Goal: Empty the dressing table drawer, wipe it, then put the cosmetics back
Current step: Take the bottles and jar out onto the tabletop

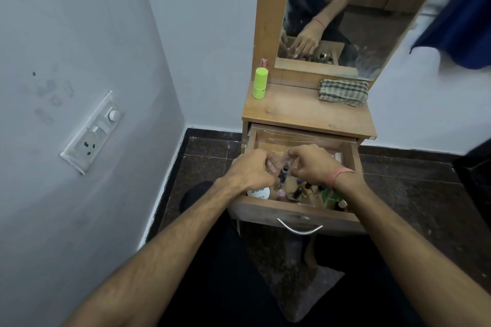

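The wooden drawer (297,214) of the dressing table is pulled out and holds several cosmetics: a white round jar (259,192), dark small bottles (299,192) and a green item (329,197). Both hands are curled close together over the drawer's middle. My left hand (252,168) and my right hand (309,163) pinch something small between them; what it is stays hidden by the fingers. A lime green bottle (260,83) and a small pink bottle (264,62) stand on the tabletop's left rear. A checked cloth (343,92) lies folded at its right rear.
The mirror (345,8) rises behind the tabletop (305,114). A white wall with a switch panel (91,131) closes in on the left. Dark stone floor (414,194) surrounds the table. A blue cloth (462,16) hangs at the upper right. My dark-clad legs are below the drawer.
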The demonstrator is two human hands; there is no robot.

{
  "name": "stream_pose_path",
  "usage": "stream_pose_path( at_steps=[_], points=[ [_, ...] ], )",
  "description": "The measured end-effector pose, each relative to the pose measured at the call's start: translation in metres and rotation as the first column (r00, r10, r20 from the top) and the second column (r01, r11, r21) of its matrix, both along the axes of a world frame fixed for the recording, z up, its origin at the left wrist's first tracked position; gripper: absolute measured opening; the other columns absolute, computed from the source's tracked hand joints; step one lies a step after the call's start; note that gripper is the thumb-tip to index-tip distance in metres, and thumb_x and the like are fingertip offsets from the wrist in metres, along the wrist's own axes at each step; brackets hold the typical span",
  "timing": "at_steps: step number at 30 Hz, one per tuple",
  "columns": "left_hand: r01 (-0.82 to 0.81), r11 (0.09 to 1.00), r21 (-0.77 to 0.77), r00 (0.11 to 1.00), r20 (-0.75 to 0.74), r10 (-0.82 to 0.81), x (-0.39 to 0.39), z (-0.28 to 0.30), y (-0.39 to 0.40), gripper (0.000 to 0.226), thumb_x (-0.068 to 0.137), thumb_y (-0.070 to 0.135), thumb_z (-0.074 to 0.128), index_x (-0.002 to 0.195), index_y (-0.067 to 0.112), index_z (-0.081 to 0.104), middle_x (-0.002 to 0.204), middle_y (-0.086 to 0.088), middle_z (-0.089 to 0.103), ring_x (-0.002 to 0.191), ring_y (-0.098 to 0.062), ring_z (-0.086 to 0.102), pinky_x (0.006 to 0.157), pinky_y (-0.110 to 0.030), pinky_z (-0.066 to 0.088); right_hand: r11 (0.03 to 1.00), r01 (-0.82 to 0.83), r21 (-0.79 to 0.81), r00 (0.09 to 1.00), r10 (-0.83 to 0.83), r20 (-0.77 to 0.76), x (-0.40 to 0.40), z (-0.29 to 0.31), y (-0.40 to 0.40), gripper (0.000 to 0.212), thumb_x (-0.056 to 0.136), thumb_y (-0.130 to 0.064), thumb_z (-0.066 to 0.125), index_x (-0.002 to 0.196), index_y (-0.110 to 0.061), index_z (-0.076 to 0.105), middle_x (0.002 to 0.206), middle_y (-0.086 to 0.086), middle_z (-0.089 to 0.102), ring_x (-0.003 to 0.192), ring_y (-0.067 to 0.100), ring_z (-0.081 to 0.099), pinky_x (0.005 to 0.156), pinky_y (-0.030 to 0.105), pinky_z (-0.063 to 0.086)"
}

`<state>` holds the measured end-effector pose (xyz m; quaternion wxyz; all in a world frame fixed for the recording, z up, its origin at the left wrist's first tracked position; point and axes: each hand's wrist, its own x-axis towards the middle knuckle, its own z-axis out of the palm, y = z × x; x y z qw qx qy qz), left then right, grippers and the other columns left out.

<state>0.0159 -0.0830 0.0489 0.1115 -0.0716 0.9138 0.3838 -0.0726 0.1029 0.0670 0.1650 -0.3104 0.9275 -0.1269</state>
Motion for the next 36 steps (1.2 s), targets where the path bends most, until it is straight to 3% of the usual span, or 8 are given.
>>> stream_pose_path(
  at_steps=[4,9,15,20,27,31,36],
  points=[
    [0.05,0.996,-0.07,0.999,-0.011,-0.051,0.001,0.0,0.011,0.049,0.067,0.03,0.105,0.108,0.037,0.078,0.102,0.023,0.075,0.098,0.005,0.068,0.077,-0.016,0.045,1.0,0.02,0.014,0.999,-0.02,-0.031,-0.001,-0.009,0.0,0.028,0.09,-0.016,0.075,0.108,-0.038,0.072,0.104,-0.016,0.074,0.098,0.016,0.069,0.089,0.036,0.058],
    [0.08,0.984,-0.161,0.995,-0.039,-0.087,0.0,-0.001,0.021,0.051,0.069,0.028,0.104,0.113,0.034,0.079,0.109,0.019,0.073,0.108,-0.006,0.067,0.097,-0.033,0.056,0.998,0.055,-0.029,0.996,-0.057,-0.071,0.002,-0.017,0.004,0.026,0.091,-0.014,0.073,0.1,-0.038,0.073,0.099,-0.016,0.075,0.097,0.017,0.072,0.088,0.038,0.059],
    [0.082,0.971,-0.223,0.993,-0.066,-0.099,0.001,-0.005,0.022,0.034,0.083,0.018,0.094,0.112,0.032,0.081,0.113,0.017,0.076,0.11,-0.008,0.067,0.105,-0.038,0.055,0.992,0.085,-0.089,0.995,-0.089,-0.047,0.002,-0.018,0.009,0.022,0.092,-0.012,0.072,0.095,-0.034,0.075,0.093,-0.016,0.075,0.088,0.009,0.072,0.084,0.039,0.062],
    [0.074,0.969,-0.235,0.992,-0.081,-0.095,0.003,-0.008,0.019,0.029,0.086,0.028,0.092,0.11,0.033,0.077,0.109,0.016,0.074,0.107,-0.007,0.067,0.1,-0.035,0.055,0.972,0.116,-0.204,0.986,-0.137,-0.094,-0.006,-0.001,0.004,0.008,0.093,-0.025,0.075,0.093,-0.033,0.075,0.092,-0.017,0.074,0.092,0.006,0.07,0.083,0.034,0.059],
    [-0.053,0.985,-0.166,0.983,-0.184,0.022,0.001,-0.003,0.004,0.02,0.087,0.024,0.085,0.101,0.037,0.078,0.097,0.026,0.073,0.09,0.004,0.066,0.082,-0.026,0.05,0.822,0.114,-0.558,0.936,-0.277,-0.216,-0.039,0.044,-0.042,0.004,0.094,-0.031,0.076,0.096,-0.028,0.075,0.09,-0.015,0.074,0.067,-0.001,0.06,0.066,0.024,0.047],
    [-0.11,0.982,-0.151,0.963,-0.261,0.068,0.0,0.002,-0.008,0.018,0.084,0.034,0.087,0.095,0.04,0.074,0.093,0.027,0.07,0.079,0.005,0.061,0.074,-0.026,0.045,0.803,0.134,-0.581,0.916,-0.324,-0.237,-0.065,0.055,-0.068,0.003,0.093,-0.031,0.075,0.092,-0.031,0.073,0.088,-0.017,0.073,0.067,0.002,0.061,0.072,0.03,0.05],
    [-0.166,0.976,-0.144,0.919,-0.382,0.1,-0.006,0.013,-0.025,0.021,0.087,0.036,0.084,0.104,0.04,0.074,0.103,0.023,0.07,0.095,0.0,0.063,0.083,-0.03,0.054,0.829,0.181,-0.53,0.908,-0.348,-0.235,-0.089,0.049,-0.082,0.007,0.091,-0.032,0.077,0.087,-0.034,0.071,0.084,-0.019,0.072,0.07,-0.005,0.058,0.07,0.029,0.046]
  ],
)
